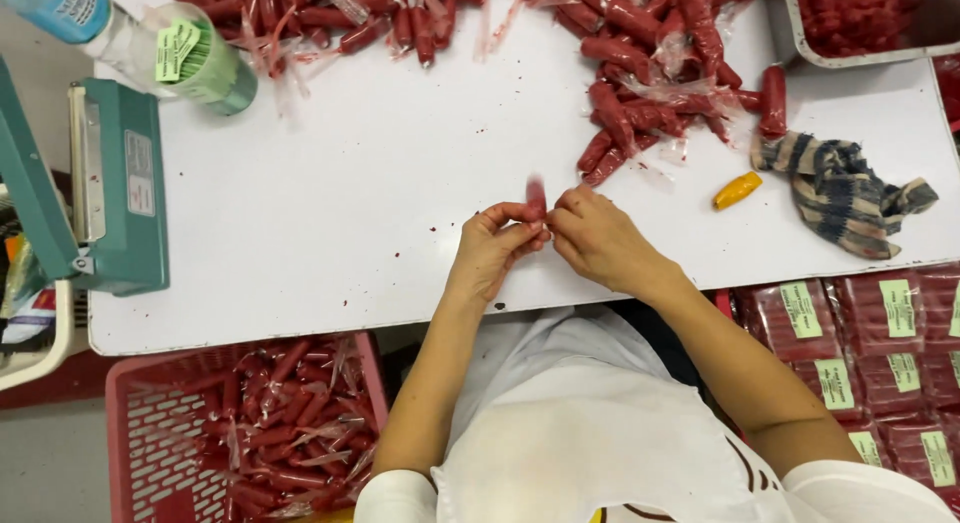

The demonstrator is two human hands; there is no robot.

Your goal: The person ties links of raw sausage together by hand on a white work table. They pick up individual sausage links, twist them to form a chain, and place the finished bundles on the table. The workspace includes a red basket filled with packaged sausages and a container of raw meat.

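Observation:
My left hand (497, 245) and my right hand (598, 238) meet over the near middle of the white table (330, 203). Together they pinch one small red sausage-shaped piece in clear wrapping (537, 196), which stands upright and blurred above the fingertips. A heap of similar red wrapped pieces (650, 73) lies just beyond my right hand, and more of them (330, 18) line the far edge.
A teal sealing machine (110, 183) stands at the table's left end, beside a green-labelled cup (205, 58). A striped cloth (840, 188) and a small yellow piece (737, 190) lie at right. A pink basket (250, 433) of red pieces and labelled packs (870, 353) sit below the table.

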